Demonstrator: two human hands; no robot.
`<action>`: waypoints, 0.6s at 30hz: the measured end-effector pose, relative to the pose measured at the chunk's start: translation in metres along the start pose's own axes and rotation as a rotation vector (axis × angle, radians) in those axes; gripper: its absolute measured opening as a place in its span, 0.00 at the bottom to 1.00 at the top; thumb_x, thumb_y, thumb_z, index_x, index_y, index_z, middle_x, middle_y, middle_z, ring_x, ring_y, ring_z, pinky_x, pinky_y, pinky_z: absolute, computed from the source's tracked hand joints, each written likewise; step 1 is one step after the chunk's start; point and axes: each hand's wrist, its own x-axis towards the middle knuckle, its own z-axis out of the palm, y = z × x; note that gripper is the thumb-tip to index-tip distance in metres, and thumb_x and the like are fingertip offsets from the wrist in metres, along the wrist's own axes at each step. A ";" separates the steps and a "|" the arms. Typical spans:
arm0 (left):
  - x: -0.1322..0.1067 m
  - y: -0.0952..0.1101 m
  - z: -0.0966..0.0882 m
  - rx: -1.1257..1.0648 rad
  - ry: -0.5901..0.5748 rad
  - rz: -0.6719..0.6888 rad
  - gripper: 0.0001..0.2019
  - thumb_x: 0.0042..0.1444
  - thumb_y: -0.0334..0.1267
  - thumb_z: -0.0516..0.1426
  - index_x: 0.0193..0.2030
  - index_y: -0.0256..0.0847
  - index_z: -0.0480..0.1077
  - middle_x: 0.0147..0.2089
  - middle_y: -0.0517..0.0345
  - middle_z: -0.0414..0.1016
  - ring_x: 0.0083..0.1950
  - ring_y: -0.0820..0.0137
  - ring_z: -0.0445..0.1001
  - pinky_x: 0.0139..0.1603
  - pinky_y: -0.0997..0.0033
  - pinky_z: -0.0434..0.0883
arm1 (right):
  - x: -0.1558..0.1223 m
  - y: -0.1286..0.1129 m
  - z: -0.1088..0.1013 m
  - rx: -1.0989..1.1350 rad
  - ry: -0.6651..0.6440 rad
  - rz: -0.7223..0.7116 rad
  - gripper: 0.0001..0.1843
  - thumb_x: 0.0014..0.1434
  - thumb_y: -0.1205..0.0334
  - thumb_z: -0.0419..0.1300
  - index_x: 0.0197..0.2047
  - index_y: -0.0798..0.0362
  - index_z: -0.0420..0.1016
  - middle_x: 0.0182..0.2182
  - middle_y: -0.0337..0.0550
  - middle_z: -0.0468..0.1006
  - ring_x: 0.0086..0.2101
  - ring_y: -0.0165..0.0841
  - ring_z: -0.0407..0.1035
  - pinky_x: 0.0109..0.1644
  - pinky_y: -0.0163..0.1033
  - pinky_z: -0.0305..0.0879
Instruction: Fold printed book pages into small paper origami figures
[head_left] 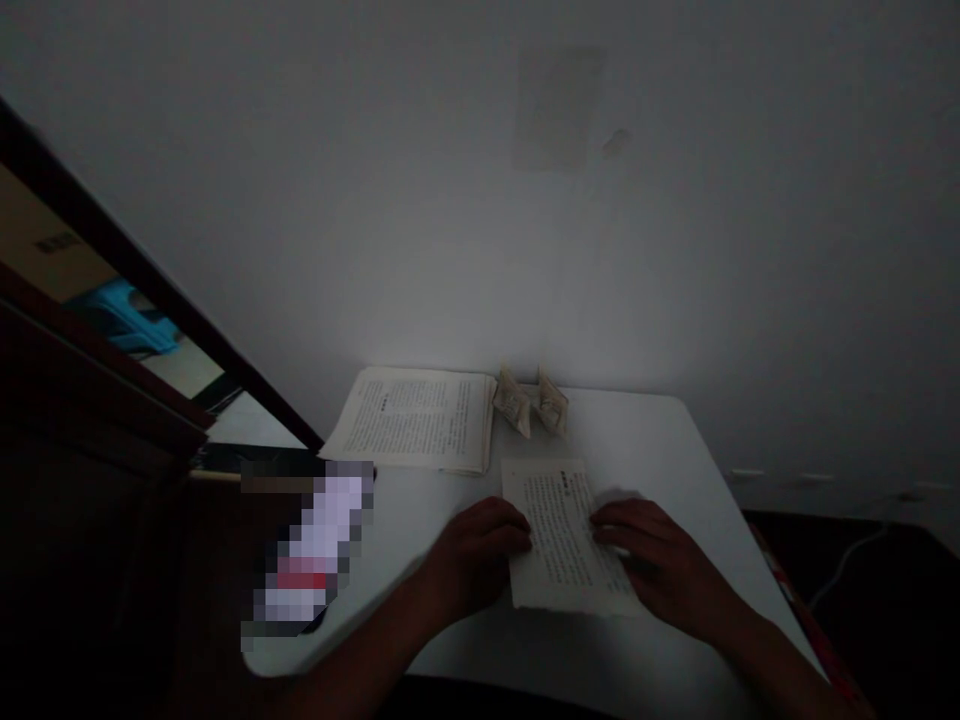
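Note:
A printed paper sheet lies flat on the white table in front of me. My left hand rests at the sheet's left edge with its fingers curled, the fingertips touching the paper. My right hand lies on the sheet's right side, fingers stretched flat and pressing it down. Neither hand lifts the sheet off the table.
A stack of printed pages lies at the table's far left. Two small folded paper figures stand by the wall behind the sheet. A dark wooden frame runs along the left. A blurred-out object lies at the table's left edge.

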 end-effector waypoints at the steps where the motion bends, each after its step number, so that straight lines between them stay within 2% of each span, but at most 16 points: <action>1: -0.002 0.000 0.000 0.005 -0.012 -0.013 0.11 0.49 0.23 0.53 0.38 0.40 0.66 0.40 0.53 0.72 0.41 0.67 0.69 0.39 0.66 0.68 | -0.001 0.003 0.002 -0.016 -0.016 -0.002 0.20 0.50 0.75 0.54 0.45 0.51 0.72 0.44 0.49 0.75 0.47 0.39 0.68 0.49 0.49 0.65; 7: -0.005 0.001 -0.003 0.134 -0.057 -0.109 0.12 0.48 0.25 0.54 0.40 0.40 0.66 0.41 0.52 0.72 0.43 0.64 0.69 0.43 0.60 0.65 | -0.002 0.006 0.002 -0.006 -0.021 0.017 0.15 0.52 0.73 0.55 0.42 0.50 0.73 0.40 0.47 0.76 0.44 0.39 0.69 0.48 0.48 0.64; 12: -0.001 0.004 -0.007 0.208 -0.085 -0.184 0.15 0.43 0.24 0.54 0.39 0.40 0.67 0.37 0.54 0.73 0.41 0.62 0.69 0.44 0.57 0.64 | 0.000 0.005 0.001 -0.003 -0.052 0.073 0.11 0.53 0.64 0.60 0.41 0.48 0.73 0.38 0.45 0.77 0.43 0.41 0.69 0.49 0.51 0.62; 15: 0.000 0.004 -0.007 0.248 -0.052 -0.255 0.17 0.46 0.28 0.57 0.46 0.40 0.66 0.38 0.53 0.73 0.42 0.61 0.69 0.43 0.57 0.65 | 0.001 0.003 0.002 0.005 -0.028 0.172 0.06 0.56 0.62 0.58 0.38 0.48 0.74 0.36 0.45 0.77 0.41 0.39 0.69 0.48 0.49 0.62; 18: 0.000 0.003 -0.003 0.278 0.015 -0.316 0.19 0.52 0.33 0.56 0.51 0.40 0.63 0.39 0.52 0.73 0.41 0.62 0.69 0.42 0.58 0.67 | 0.003 0.001 0.005 0.007 0.010 0.273 0.05 0.58 0.61 0.56 0.37 0.49 0.73 0.36 0.46 0.76 0.42 0.40 0.68 0.47 0.48 0.63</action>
